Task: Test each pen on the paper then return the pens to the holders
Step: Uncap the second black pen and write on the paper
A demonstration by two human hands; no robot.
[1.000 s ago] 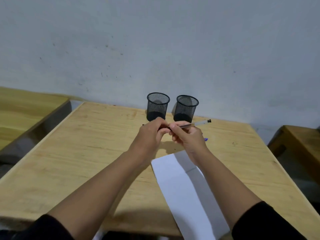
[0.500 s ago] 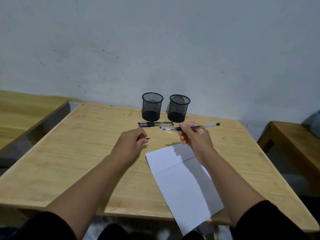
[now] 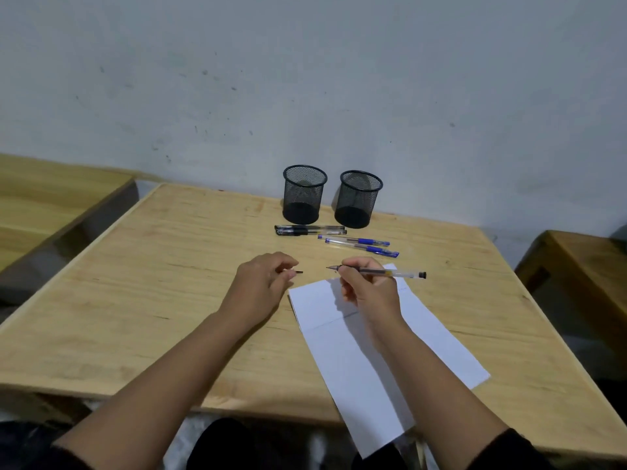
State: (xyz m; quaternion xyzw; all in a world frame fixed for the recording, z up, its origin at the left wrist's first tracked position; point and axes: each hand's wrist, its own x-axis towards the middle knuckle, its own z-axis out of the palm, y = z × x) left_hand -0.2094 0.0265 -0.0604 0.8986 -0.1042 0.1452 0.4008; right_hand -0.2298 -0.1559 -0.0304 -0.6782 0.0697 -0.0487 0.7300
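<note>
A plain classroom or study room: bare wooden desks [image 3: 169, 266] against a scuffed pale wall [image 3: 305, 79]

Right hand [image 3: 368, 293] is gripping an uncapped black pen [image 3: 383, 272] above the white paper [image 3: 373, 351]. Left hand [image 3: 263, 283] is pinching the pen cap [image 3: 298, 272]. Four pens are lying on the desk [image 3: 152, 283] before two mesh holders [image 3: 332, 196].

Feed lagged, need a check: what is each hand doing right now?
Left hand: pinching the small black pen cap.
Right hand: holding the uncapped pen.
</note>
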